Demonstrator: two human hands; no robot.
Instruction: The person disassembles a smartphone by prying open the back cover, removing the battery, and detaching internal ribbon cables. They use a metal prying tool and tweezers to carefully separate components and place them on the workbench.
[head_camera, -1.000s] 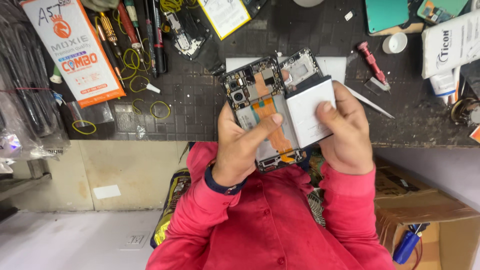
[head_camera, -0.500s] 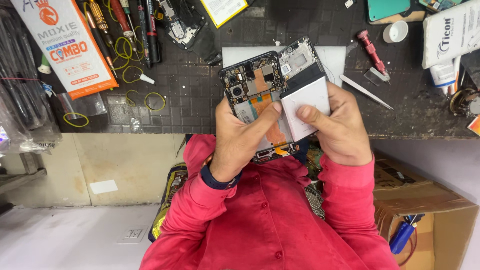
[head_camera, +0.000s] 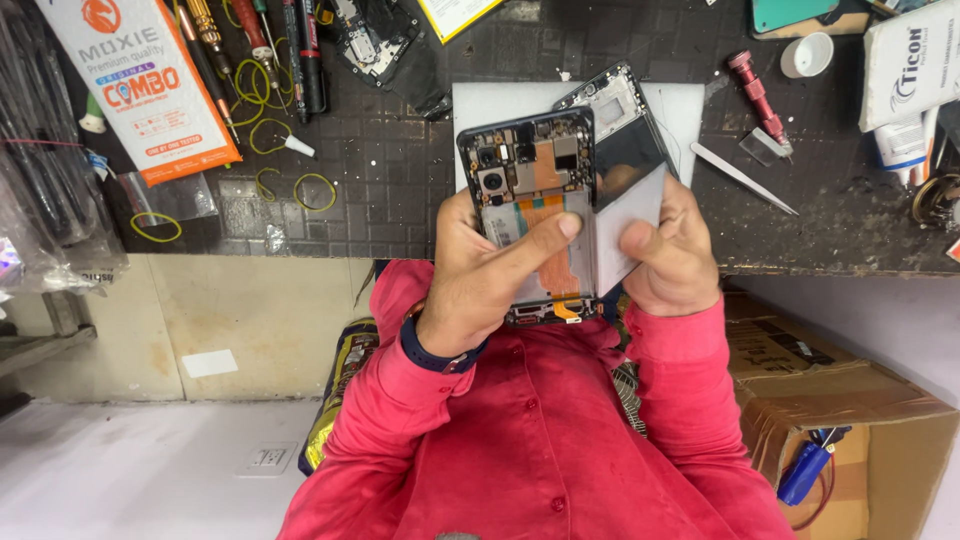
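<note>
The left hand (head_camera: 478, 285) grasps one opened phone (head_camera: 530, 200) from below, its fingers clenched round the left edge and the forefinger (head_camera: 535, 240) laid across the orange flex inside; the phone is held above the bench (head_camera: 400, 180) edge, just in front of the red shirt (head_camera: 530, 440); the right hand (head_camera: 672, 262) pinches one grey battery (head_camera: 628, 228) between thumb and fingers, its long edge touching the phone's right side, tilted up from it; behind the battery a second phone frame (head_camera: 615, 110) lies on one white sheet (head_camera: 480, 105) on the bench.

On the bench to the left lie one orange-and-white package (head_camera: 140, 85), a row of screwdrivers (head_camera: 260, 50) whose number I cannot tell exactly, and three yellow rubber bands (head_camera: 300, 188) clearly seen, with more tangled among the tools; one dark circuit part (head_camera: 375, 40) lies near the top; to the right are one red-handled tool (head_camera: 755, 95), one pair of tweezers (head_camera: 742, 178), one white cap (head_camera: 805, 55) and one white pouch (head_camera: 910, 65); one cardboard box (head_camera: 850, 420) stands below the bench on the right, holding one blue tool (head_camera: 803, 472).
</note>
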